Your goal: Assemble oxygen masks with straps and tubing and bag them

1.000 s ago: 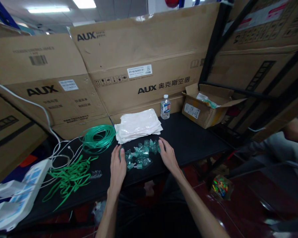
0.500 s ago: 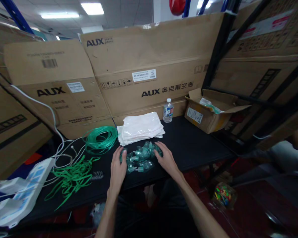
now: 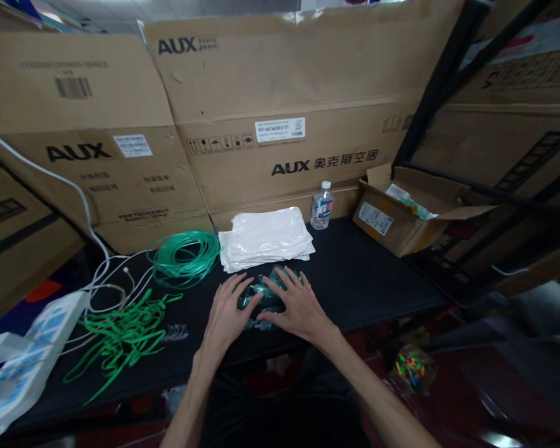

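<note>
Green pieces (image 3: 265, 297) mostly hidden | left hand (image 3: 226, 311), right hand (image 3: 303, 311): fingers spread, hold unclear

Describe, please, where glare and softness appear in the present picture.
Head view: gloss shines on the white packets; head view: a small glint marks the wide AUX carton's top edge; head view: the lower right, around the coloured pieces, looks dim and soft.

On the worktop (image 3: 364, 274), plastic pieces (image 3: 270, 302) lie below the frame's centre, between and partly beneath the hands (image 3: 303, 308). Behind them lies a stack of bags (image 3: 268, 235); right of that, a bottle (image 3: 322, 206) before the cardboard panel (image 3: 280, 81), then an open carton (image 3: 392, 224). Toward lower left: tubing coil (image 3: 206, 258), strap tangle (image 3: 130, 326) before it, power strip (image 3: 42, 354) outermost.
</note>
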The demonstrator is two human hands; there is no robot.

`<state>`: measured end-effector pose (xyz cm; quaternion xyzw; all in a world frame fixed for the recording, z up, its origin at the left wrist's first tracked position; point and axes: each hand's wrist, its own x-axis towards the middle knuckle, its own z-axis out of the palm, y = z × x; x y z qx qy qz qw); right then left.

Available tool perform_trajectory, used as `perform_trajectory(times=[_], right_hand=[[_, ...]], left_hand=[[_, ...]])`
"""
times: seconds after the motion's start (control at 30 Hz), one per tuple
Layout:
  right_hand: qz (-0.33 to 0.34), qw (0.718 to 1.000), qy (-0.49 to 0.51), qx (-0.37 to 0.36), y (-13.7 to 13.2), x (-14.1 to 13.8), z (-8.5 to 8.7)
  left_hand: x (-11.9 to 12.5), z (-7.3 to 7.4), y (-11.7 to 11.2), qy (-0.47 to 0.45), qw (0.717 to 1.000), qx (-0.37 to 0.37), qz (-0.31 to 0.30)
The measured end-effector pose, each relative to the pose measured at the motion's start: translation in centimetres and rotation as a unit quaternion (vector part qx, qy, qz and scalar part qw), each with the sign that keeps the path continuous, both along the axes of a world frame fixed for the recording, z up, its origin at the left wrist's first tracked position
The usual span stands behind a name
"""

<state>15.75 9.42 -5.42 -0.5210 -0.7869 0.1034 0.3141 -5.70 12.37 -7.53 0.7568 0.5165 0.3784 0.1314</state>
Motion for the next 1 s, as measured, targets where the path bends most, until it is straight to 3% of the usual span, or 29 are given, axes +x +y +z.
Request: perform_trajectory(times=[0.2, 0.4, 0.47, 0.57, 0.63, 0.73, 0.83, 1.0], right_hand=[[0.054, 0.998, 0.005, -0.013, 0.4, 1.3, -0.4], [0.113, 0.990, 0.082, 0.003, 1.6, 3.7, -1.0], [0.091, 0.990, 0.111, 0.011, 1.6, 4.0, -1.3], [0.007, 0.989, 0.148, 0.024, 1.1, 4.2, -1.4], [-0.048, 0.986, 0.157, 0.028, 0.6, 4.0, -1.3], [-0.061, 0.992, 0.112, 0.014, 0.0, 2.9, -0.9], [-0.004, 0.999, 0.038, -0.028, 0.1, 1.2, -0.7], [0.026, 0.999, 0.038, 0.010, 1.6, -0.3, -0.9]], left_hand=[[0.1, -0.2, -0.4, -0.030, 0.999, -0.010, -0.007], [-0.6, 0.5, -0.7, -0.083, 0.996, -0.009, 0.010], [-1.0, 1.0, -0.6, -0.095, 0.994, 0.000, 0.048], [-1.2, 1.8, -1.1, -0.102, 0.988, 0.005, 0.115], [-0.9, 1.8, -1.8, -0.086, 0.989, 0.008, 0.117], [0.0, 0.8, -2.8, -0.017, 0.998, 0.010, 0.053], [0.4, -1.1, -2.8, 0.038, 0.999, 0.018, 0.030], [-0.9, -3.0, -1.3, 0.009, 1.000, 0.018, -0.001]])
